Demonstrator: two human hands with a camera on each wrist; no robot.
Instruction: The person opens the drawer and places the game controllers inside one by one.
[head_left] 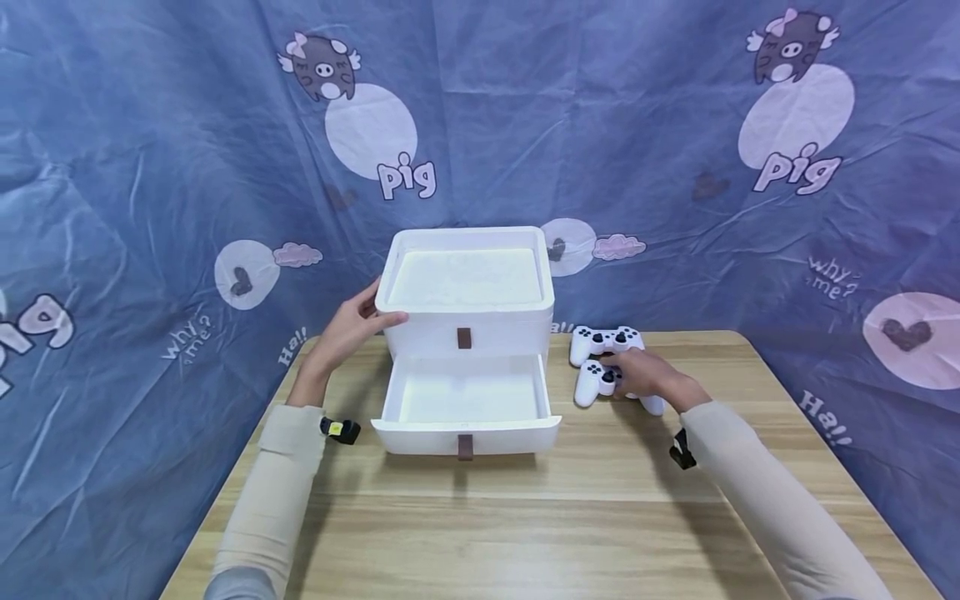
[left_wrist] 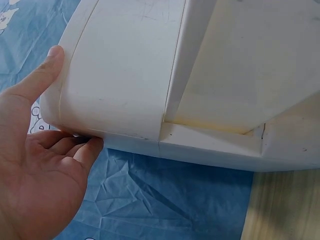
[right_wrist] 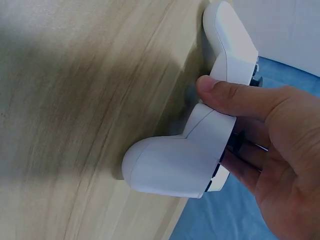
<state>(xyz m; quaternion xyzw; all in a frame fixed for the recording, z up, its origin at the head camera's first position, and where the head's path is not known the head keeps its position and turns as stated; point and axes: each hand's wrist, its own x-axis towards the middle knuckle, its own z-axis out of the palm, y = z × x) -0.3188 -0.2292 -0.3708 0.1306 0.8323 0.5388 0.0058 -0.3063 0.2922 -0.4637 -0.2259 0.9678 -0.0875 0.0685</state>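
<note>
A white two-tier drawer unit (head_left: pixel 510 329) stands on the table, its lower drawer (head_left: pixel 423 438) pulled out and bare inside. My left hand (head_left: pixel 352 329) holds the unit's upper left corner, thumb along the front and fingers bent against the side, as the left wrist view also shows on the white casing (left_wrist: pixel 125 75). To the right of the unit, my right hand (head_left: pixel 643 375) grips the middle of a white game controller (right_wrist: pixel 170 165), thumb on one side and fingers across its sticks. Just behind lies a second white controller (head_left: pixel 579 348).
The wooden table (head_left: pixel 495 533) runs forward to a blue patterned cloth (head_left: pixel 510 125) hanging at the back and sides. A shallow rimmed top (head_left: pixel 465 279) caps the unit. Brown pull tabs (head_left: pixel 465 447) mark the drawers.
</note>
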